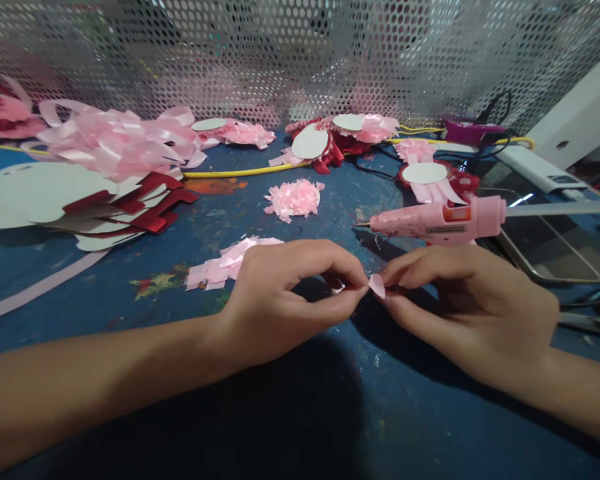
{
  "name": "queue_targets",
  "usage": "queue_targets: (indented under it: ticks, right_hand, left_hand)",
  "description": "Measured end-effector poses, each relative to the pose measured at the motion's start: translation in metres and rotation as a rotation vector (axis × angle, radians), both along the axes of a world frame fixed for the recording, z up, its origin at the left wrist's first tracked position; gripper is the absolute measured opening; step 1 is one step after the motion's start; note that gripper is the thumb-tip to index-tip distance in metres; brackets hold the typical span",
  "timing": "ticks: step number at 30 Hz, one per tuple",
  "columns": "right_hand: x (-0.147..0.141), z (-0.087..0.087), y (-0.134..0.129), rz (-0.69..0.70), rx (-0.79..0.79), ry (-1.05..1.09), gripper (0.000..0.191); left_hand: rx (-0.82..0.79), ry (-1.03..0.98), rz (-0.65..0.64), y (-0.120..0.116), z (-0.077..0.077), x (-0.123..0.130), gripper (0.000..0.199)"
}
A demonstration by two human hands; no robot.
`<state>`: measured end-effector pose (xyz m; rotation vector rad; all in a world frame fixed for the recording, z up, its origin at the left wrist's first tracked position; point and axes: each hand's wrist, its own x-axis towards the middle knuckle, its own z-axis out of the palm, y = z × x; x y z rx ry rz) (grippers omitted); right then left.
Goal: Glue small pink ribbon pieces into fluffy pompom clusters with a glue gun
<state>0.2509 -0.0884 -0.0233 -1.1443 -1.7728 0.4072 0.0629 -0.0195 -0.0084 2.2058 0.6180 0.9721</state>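
Between my two hands is a small piece of pink ribbon [377,286], folded to a petal-like shape. My left hand [300,293] pinches its left end with thumb and forefinger. From the other side, the fingertips of my right hand [465,307] grip the same piece. Partly behind my left hand lies a pile of cut pink ribbon pieces [215,269]. A pink ribbon rosette [294,199] rests on the table beyond my hands. Just past my right hand a pink glue gun [435,221] lies on its side, nozzle pointing left.
Loose pink ribbon [125,137] and white and red card cutouts [40,197] lie at left. Several ribbon pieces with white discs [310,143] line the perforated metal panel [260,60]. A yellow cable [240,173] crosses the blue table [300,413]. At right are a phone-like dark slab [545,247] and scissors [593,325].
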Motion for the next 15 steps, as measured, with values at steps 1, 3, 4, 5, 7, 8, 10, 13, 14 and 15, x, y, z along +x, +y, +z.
queue_targets:
  ticks: [1,3,4,5,7,8,10,13,14,15]
  right_hand:
    - [0.0000,0.0005,0.0000,-0.001,0.002,-0.004,0.018]
    - [0.0001,0.0008,0.0002,-0.002,0.006,-0.012,0.017]
    - [0.0001,0.0005,0.0001,-0.004,0.004,-0.013,0.017]
    - [0.0001,0.0000,0.0000,-0.006,0.001,-0.010,0.017]
    - [0.0002,-0.0014,-0.0004,-0.015,-0.010,0.005,0.017]
    - [0.0002,-0.0020,-0.0006,-0.020,-0.013,0.012,0.017]
    - [0.0004,-0.0024,-0.0006,-0.023,-0.009,0.014,0.017]
    - [0.0003,0.0004,0.0013,-0.006,0.039,-0.036,0.017]
    - [0.0002,0.0021,0.0024,0.006,0.057,-0.072,0.016]
    - [0.0000,0.0041,0.0034,0.023,0.075,-0.110,0.015]
  left_hand:
    - [0.012,0.004,0.000,0.0002,0.0000,-0.0001,0.015]
    - [0.025,0.005,0.000,0.0006,-0.0002,-0.0001,0.015]
    - [0.025,0.001,0.001,0.0007,-0.0004,0.0000,0.016]
    - [0.025,-0.005,0.000,0.0007,-0.0006,0.0002,0.016]
    - [0.027,-0.015,0.004,0.0005,-0.0013,0.0006,0.016]
    - [0.032,-0.015,0.012,0.0002,-0.0016,0.0006,0.016]
    - [0.064,-0.008,0.031,-0.0005,-0.0022,0.0005,0.015]
    - [0.145,0.003,0.050,-0.0016,-0.0024,0.0002,0.017]
    - [0.169,0.005,0.054,-0.0019,-0.0023,0.0001,0.018]
    - [0.188,0.007,0.055,-0.0021,-0.0023,0.0000,0.018]
